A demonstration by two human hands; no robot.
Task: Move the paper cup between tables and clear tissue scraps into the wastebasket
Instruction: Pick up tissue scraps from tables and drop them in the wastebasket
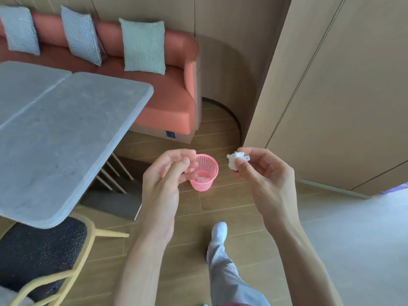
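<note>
Two bare hands were raised side by side above a wooden floor (220,206), seen from the wearer's head. The right hand (262,173) pinched a crumpled white tissue scrap (235,161) between thumb and fingertips, the remaining fingers loosely curled beneath it. The left hand (165,175) held nothing visible; its fingers were loosely curled, the thumb lying near the fingertips.

Below and between the hands stood a small pink mesh wastebasket (205,171) on the floor. The left hand's fingers overlapped the basket's left rim in the view, hiding that side. Pale crumpled material lay at the bottom of the basket; it was too small to make out clearly.

Below the hands, a leg in grey trousers (225,272) and a white shoe (219,231) were visible, cut off at the lower edge.

To the left, a grey stone-look bench (55,140) ran out of frame. Under its near corner sat a chair (44,257) with a dark seat and yellow frame, partly hidden. Behind it stood an orange sofa (172,102) with three pale cushions (143,46). No paper cup was in view.
</note>
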